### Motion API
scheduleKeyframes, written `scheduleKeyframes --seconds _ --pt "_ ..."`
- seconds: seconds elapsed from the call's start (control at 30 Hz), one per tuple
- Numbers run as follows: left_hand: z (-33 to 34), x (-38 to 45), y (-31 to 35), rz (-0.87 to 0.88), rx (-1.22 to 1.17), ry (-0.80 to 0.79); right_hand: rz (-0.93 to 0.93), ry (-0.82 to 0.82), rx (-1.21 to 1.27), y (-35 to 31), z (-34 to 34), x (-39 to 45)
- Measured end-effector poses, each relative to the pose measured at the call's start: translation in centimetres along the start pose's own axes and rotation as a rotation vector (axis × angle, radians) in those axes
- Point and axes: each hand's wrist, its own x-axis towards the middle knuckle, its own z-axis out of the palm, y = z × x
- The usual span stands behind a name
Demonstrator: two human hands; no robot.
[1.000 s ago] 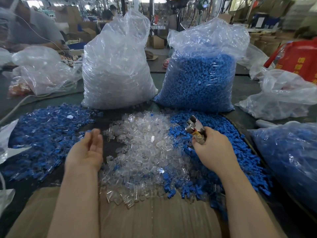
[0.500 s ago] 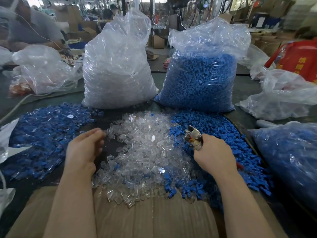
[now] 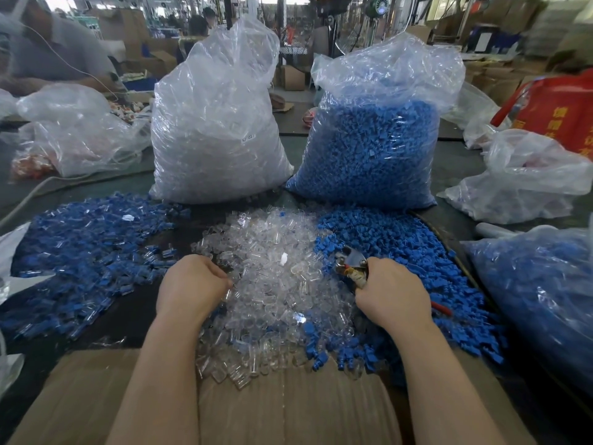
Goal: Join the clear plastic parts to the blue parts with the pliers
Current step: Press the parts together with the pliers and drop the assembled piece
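The left hand [image 3: 192, 285] curls its fingers into the near-left edge of the clear parts [image 3: 272, 277], which lie between both hands, while the right hand [image 3: 390, 295] grips the pliers [image 3: 351, 263], nose pointing away over the blue parts [image 3: 401, 252] beside it.

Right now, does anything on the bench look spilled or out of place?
Mostly orderly. A few blue parts lie mixed into the near edge of the clear pile, and some clear parts have spilled onto the cardboard.
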Motion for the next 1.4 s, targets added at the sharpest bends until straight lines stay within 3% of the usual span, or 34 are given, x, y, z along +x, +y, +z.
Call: scheduleKeyframes --seconds 0.13,0.27,0.5,0.73,1.03,1.23,1.4 --pt "0.1 -0.2 0.5 0.072 -0.042 0.057 0.003 -0.006 -0.007 0.0 0.1 0.1" --pt "0.5 -0.9 2.0 0.199 -0.295 0.119 0.013 -0.038 -0.007 -0.1 -0.1 0.2" --pt "1.8 -3.1 5.5 0.265 -0.700 -0.057 0.040 -0.012 -0.013 -0.1 0.0 0.3" --pt "2.9 -4.6 7.3 0.277 -0.818 -0.201 0.019 -0.004 -0.022 -0.1 0.1 0.3" --pt "3.6 -5.0 7.6 0.238 -0.871 -0.226 0.036 0.122 0.101 -0.1 -0.7 0.6" --pt "3.6 -5.0 7.5 0.226 -0.893 -0.226 0.007 -0.017 -0.030 -0.1 0.0 0.2" --pt "3.6 -5.1 7.5 0.239 -0.878 -0.212 0.011 -0.020 -0.010 -0.3 -0.1 0.2"
